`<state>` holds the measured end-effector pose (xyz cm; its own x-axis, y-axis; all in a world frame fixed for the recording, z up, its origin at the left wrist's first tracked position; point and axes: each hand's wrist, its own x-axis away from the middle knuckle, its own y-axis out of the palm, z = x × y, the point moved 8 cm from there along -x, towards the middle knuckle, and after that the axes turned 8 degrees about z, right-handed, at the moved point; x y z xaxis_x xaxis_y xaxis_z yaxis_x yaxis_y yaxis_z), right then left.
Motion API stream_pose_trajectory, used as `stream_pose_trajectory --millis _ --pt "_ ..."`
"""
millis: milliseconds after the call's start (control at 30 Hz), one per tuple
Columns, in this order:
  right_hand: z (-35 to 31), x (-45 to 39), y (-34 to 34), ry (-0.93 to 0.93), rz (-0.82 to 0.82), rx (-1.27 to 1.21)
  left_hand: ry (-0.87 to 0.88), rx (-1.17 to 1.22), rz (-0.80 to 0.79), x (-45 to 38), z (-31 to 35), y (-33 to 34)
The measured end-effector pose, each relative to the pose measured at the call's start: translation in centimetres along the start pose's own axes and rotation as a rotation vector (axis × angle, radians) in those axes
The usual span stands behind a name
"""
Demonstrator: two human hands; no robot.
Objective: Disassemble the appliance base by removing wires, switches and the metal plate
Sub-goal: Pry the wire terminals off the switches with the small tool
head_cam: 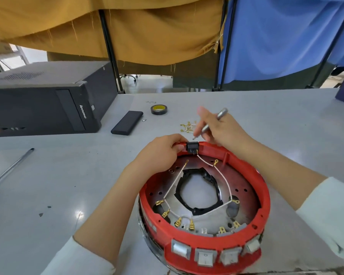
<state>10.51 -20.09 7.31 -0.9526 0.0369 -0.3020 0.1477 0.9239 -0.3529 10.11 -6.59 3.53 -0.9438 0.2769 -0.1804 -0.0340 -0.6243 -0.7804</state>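
Note:
The red round appliance base [264,197] lies upside down on the table in front of me. Inside it I see a metal plate [244,187] with a black-edged opening, white wires [220,175] with brass terminals, and several grey switches [205,257] along the near rim. A black connector block [192,146] sits in the far rim. My left hand [163,151] grips the far rim beside that block. My right hand [220,128] holds a silver screwdriver [211,124], its tip just above the block.
A pile of removed brass terminals [188,127] lies beyond the base. Farther back are a tape roll [158,109], a black flat case [127,122] and a black computer tower [44,104] at left. A long tool [10,167] lies at the left edge.

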Motion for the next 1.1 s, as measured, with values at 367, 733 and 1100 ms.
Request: stream_pose_trajectory --millis 367,733,1100 --pt "1.3 0.4 -0.1 -0.086 0.118 0.117 0.023 -0.008 -0.035 -1.4 1.5 1.0" --pt "1.4 0.1 -0.2 -0.132 0.145 0.199 0.009 0.119 -0.034 -1.4 0.5 0.8" --pt "1.0 0.4 -0.5 -0.154 0.171 0.221 0.001 0.124 -0.049 -1.3 0.3 0.9"
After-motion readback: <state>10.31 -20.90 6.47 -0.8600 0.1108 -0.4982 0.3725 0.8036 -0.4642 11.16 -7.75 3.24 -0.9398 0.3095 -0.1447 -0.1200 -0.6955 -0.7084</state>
